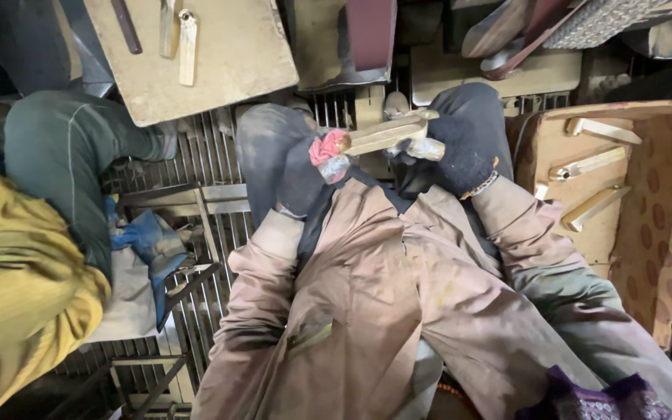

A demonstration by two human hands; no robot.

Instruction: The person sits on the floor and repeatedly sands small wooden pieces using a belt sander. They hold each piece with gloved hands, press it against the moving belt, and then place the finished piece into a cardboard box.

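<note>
Both my hands wear dark gloves and hold one brass-coloured metal piece in front of me, above my lap. My left hand grips its left end, where a pink and grey rag is wrapped round my fingers. My right hand clasps the right end of the piece. My brown sleeves and apron fill the lower middle of the view.
A cardboard box at the right holds several similar brass pieces. A wooden board with more pieces lies at the top left. A person in green trousers and a yellow garment sits at the left. Metal grating covers the floor.
</note>
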